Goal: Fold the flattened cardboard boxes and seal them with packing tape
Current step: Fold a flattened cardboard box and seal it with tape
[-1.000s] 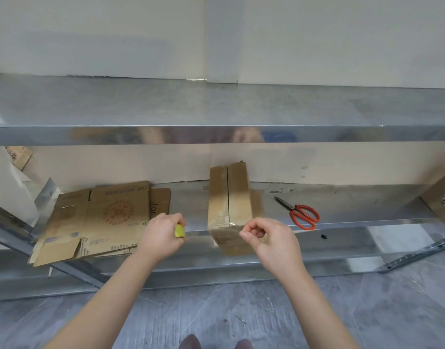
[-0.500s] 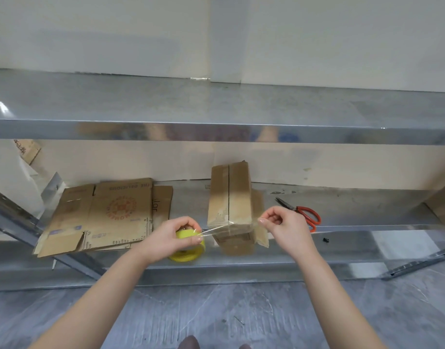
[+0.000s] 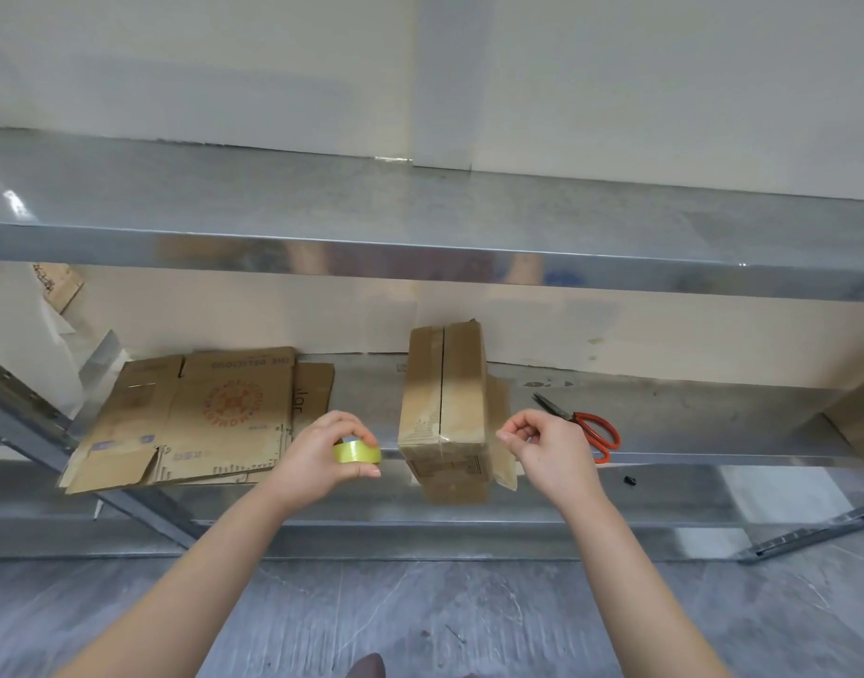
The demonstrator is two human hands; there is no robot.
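Cardboard first: far left on the lower shelf (image 3: 689, 413) lie the flats (image 3: 195, 418), a loose stack with a red round print on top, its near edge hanging over the shelf lip. Next along, the left hand (image 3: 317, 457) holds the roll (image 3: 356, 453) of yellowish tape, thumb under it and fingers curled over the top, just at the shelf's near edge. The roll sits close beside the box, a small gap between them. Centre stage, the box (image 3: 444, 408) is folded up and lying long-ways from near to far, seam down the middle of its top face, one loose flap sticking out along its right side. Its near end juts past the shelf lip. Right of it, the right hand (image 3: 547, 447) hovers near the flap, fingers curled in, thumb and forefinger tips together in a pinch. Whether a clear strip runs from that pinch I cannot tell. Further right, the scissors (image 3: 591, 428), red handles towards us, blades pointing far-left, lie flat on the shelf. A small black bit (image 3: 629, 480) lies just below them.
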